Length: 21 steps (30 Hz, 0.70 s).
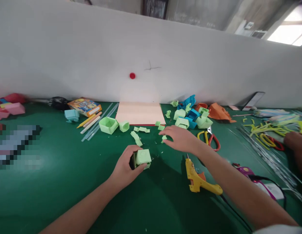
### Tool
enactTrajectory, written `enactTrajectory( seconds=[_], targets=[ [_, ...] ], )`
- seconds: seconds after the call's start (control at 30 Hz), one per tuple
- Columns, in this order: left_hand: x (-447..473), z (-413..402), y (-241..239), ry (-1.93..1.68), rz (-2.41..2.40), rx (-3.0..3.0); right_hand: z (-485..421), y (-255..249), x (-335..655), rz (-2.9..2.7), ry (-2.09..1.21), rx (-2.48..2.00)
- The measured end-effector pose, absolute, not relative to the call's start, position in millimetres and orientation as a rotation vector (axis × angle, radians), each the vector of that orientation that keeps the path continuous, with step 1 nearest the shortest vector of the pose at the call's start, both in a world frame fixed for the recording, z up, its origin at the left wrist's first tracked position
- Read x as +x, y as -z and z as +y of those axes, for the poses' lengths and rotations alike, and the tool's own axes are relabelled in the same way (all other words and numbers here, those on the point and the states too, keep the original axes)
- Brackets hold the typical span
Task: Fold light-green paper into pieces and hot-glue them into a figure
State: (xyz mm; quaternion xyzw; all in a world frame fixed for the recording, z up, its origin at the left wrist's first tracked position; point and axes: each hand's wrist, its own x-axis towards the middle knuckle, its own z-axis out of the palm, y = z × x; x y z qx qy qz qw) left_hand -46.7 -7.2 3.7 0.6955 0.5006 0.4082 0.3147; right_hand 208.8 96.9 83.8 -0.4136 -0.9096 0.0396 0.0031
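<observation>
Left of centre: 1 open green paper box (108,125) beside a row of straws (98,125), well apart from both hands. Centre: left hand (125,167) curled shut round a green paper cube (143,157), 1 flat face up, apparently to steady it low over the green table (55,182). The right hand (181,139) is palm down, fingers loosely spread, its tips on green scraps (163,137) before a pink sheet (140,113). Right: scissors (209,139) just behind that wrist and a yellow glue gun (199,180) beside the forearm crowd the reach; a co-worker's hand (295,143) at the far edge.

Green table (55,182), pale card sheet (140,113), green paper boxes (108,125), green paper scraps (137,138), scissors (209,135), yellow glue gun (197,179)
</observation>
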Motion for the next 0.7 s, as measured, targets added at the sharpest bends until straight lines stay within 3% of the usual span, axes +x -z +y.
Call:
enactTrajectory(
  seconds=[0.23,0.7],
  targets=[
    [-46.2,-8.8,-5.7,-1.035,1.316,1.767,157.1,-59.9,127.6,-2.851,0.044,-1.284],
    [-44.1,-9.1,-11.0,-1.015,1.356,1.770,148.3,-41.7,122.6,-2.678,-0.299,-1.445]
  ],
)
